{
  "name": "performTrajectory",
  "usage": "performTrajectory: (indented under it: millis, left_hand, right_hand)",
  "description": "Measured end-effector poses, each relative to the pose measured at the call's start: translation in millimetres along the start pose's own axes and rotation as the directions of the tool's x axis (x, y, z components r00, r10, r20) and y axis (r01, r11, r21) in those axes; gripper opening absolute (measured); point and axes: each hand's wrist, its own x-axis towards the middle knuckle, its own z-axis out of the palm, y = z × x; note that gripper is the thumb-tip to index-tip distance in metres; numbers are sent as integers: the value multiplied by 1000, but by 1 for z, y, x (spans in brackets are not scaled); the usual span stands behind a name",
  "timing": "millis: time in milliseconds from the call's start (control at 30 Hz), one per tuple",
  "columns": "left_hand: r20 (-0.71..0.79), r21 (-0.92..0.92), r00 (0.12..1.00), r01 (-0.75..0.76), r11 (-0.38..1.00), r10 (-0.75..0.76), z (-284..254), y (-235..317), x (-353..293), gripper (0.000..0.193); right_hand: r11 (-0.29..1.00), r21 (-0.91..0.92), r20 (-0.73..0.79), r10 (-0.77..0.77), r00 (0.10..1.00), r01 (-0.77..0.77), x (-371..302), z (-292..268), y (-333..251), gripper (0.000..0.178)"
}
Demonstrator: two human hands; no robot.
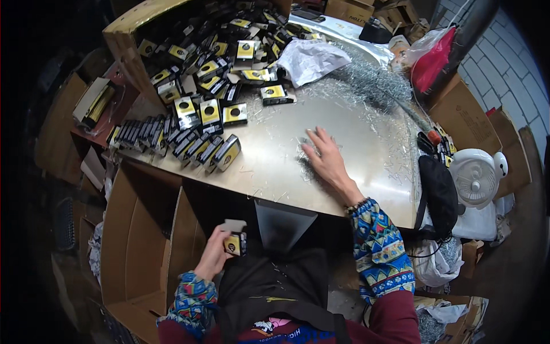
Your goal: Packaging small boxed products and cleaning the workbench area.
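My left hand (212, 255) is closed around a small black and yellow cardboard box (233, 245), held below the table's front edge above my lap. The box's pale top flap stands up, and its inside is hidden. My right hand (327, 160) lies palm down over the metal tabletop (275, 166), fingers stretched and apart. Thin silvery pin-like pieces (305, 150) lie beside and under its fingers. To the left, filled boxes or packs of the same kind stand in a leaning row (197, 150), with a few more boxes (210, 114) behind them.
A big heap of black and yellow boxes (212, 69) fills the far left. Behind my right hand lie a crumpled white sheet (309, 60) and a silvery pile of pins (375, 77). A white fan (474, 179) and black pouch (438, 198) sit right; an open carton (134, 246) stands lower left.
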Motion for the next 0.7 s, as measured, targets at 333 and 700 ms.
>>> performTrajectory:
  millis: [333,700]
  left_hand:
    - [148,260,988,1,966,-41,41,-84,9,27]
    - [99,457,992,-114,882,77,53,-86,-12,49]
  right_hand:
    - [919,-366,147,-98,984,146,-79,51,-100,47]
    - [973,225,278,-15,961,-50,-120,-1,-118,33]
